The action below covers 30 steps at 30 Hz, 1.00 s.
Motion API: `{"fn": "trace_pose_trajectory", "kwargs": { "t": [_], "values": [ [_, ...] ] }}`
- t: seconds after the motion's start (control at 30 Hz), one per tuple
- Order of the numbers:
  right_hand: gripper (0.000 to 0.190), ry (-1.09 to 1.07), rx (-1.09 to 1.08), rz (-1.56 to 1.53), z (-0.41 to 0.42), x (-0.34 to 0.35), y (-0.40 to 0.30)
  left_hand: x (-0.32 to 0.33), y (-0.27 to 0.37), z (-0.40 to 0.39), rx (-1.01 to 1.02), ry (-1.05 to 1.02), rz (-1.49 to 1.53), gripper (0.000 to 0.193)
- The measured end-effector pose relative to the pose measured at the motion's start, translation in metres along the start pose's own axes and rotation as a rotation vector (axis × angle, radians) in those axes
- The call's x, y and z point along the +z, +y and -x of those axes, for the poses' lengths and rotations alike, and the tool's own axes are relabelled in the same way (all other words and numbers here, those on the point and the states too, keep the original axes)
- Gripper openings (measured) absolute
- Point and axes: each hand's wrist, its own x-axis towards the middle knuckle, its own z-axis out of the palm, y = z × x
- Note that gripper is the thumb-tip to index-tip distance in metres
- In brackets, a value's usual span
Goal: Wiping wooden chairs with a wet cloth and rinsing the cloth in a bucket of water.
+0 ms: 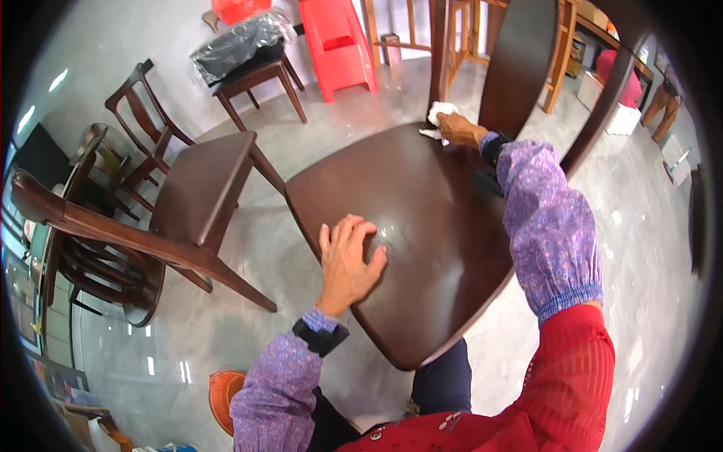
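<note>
A dark brown wooden chair stands before me, its broad seat (390,186) facing up with light glinting on it. My left hand (349,265) rests on the seat near its left edge, fingers spread and nothing held. At the seat's far rear corner, by the foot of a back post (439,62), my right hand (460,129) grips a crumpled white cloth (442,111). The curved wooden back splat (517,62) rises just beyond that hand. Purple patterned sleeve covers and black wrist bands are on both my arms.
Another wooden chair (200,181) stands close on the left, with more chairs behind it. Farther back are a plastic-wrapped stool (277,76) and a red plastic stool (339,48). An orange container (225,395) sits by my left foot. A person's legs (660,110) show far right.
</note>
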Motion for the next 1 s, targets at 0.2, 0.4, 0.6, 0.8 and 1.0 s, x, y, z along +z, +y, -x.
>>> {"fn": "trace_pose_trajectory", "kwargs": {
  "t": [0.2,0.4,0.6,0.8,1.0],
  "values": [
    [0.036,0.122,-0.243,0.069,0.081,-0.048,-0.067,0.007,-0.013,-0.003,0.036,0.044,-0.023,0.029],
    [0.054,0.249,0.060,-0.425,0.204,-0.163,-0.212,0.015,-0.020,-0.002,0.057,0.043,-0.075,0.028],
    [0.052,0.240,0.139,-0.576,0.255,-0.214,-0.322,0.013,-0.013,0.003,0.049,-0.045,-0.054,0.030],
    [0.045,0.216,0.305,-0.454,0.266,-0.172,-0.260,0.007,-0.016,0.006,0.035,-0.045,-0.019,0.030],
    [0.042,0.213,0.385,-0.198,0.233,-0.126,-0.168,0.009,-0.022,0.005,0.037,0.196,0.098,0.017]
  ]
}}
